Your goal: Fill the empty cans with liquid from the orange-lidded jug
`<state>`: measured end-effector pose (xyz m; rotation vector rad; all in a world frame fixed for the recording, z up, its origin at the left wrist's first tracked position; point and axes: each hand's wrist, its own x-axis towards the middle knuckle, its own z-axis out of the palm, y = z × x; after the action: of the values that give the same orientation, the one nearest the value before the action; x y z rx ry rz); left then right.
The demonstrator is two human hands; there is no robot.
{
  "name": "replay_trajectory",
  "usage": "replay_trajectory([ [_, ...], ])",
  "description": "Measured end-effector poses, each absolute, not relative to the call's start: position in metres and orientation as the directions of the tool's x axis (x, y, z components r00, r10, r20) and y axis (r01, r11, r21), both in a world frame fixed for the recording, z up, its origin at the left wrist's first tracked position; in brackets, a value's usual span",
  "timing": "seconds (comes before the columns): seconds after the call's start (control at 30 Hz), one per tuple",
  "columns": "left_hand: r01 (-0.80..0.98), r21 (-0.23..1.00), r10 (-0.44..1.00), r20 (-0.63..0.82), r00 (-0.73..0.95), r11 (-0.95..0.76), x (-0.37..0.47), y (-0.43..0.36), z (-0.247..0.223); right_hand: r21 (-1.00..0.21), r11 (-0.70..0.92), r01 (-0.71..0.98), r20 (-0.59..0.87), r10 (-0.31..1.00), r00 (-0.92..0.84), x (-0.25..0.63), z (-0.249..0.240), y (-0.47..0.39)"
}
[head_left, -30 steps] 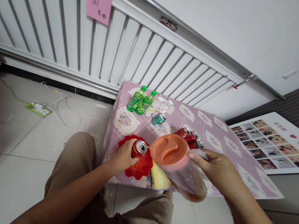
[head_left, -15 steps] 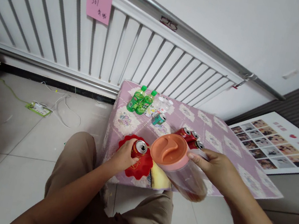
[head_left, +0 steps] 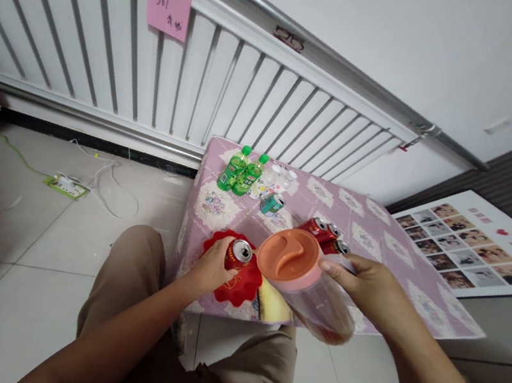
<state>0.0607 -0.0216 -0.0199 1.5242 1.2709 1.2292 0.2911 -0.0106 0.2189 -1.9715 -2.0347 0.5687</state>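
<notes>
My left hand (head_left: 212, 267) is wrapped round a red drink can (head_left: 239, 255) with an opened top, over a red scalloped plate (head_left: 244, 293). To the right, my right hand (head_left: 362, 283) grips the handle of a clear pitcher (head_left: 322, 309) with an orange lid (head_left: 289, 255). The pitcher is tilted, its lid toward the can, with some brownish liquid at its bottom end. The lid's edge is close to the can's rim; whether they touch I cannot tell. Part of a yellowish item (head_left: 274, 304) shows beneath the pitcher.
Several red cans (head_left: 327, 232) stand behind the pitcher. Further back are two green bottles (head_left: 242, 173), small white bottles (head_left: 274, 181) and a teal can (head_left: 272, 204) on the flowered tablecloth (head_left: 356, 204). A radiator (head_left: 196, 78) lines the wall; a photo board (head_left: 471, 245) leans at right.
Hardly anything differs: both hands, the can and the tilted pitcher keep almost the same places.
</notes>
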Motion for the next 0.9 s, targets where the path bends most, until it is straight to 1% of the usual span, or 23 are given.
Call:
replay_trajectory([
  [0.23,0.24,0.955,0.985,0.174,0.022,-0.174,0.0603,-0.0226,-0.0198,-0.421,0.016,0.907,-0.079,0.995,-0.054,0.2911,0.2172,-0.0106],
  [0.37,0.235,0.956,0.984,0.177,0.024,-0.177,0.0604,-0.0221,-0.0217,-0.432,0.025,0.902,-0.074,0.995,-0.063,0.2904,0.2169,-0.0107],
  [0.57,0.246,0.952,0.983,0.184,0.026,-0.185,0.0609,-0.0211,-0.0242,-0.455,-0.019,0.89,-0.093,0.995,-0.026,0.2862,0.2173,-0.0116],
  [0.9,0.264,0.95,0.986,0.161,0.037,-0.165,0.0598,-0.0223,-0.0205,-0.432,0.002,0.902,-0.099,0.994,-0.05,0.2908,0.2113,-0.0096],
])
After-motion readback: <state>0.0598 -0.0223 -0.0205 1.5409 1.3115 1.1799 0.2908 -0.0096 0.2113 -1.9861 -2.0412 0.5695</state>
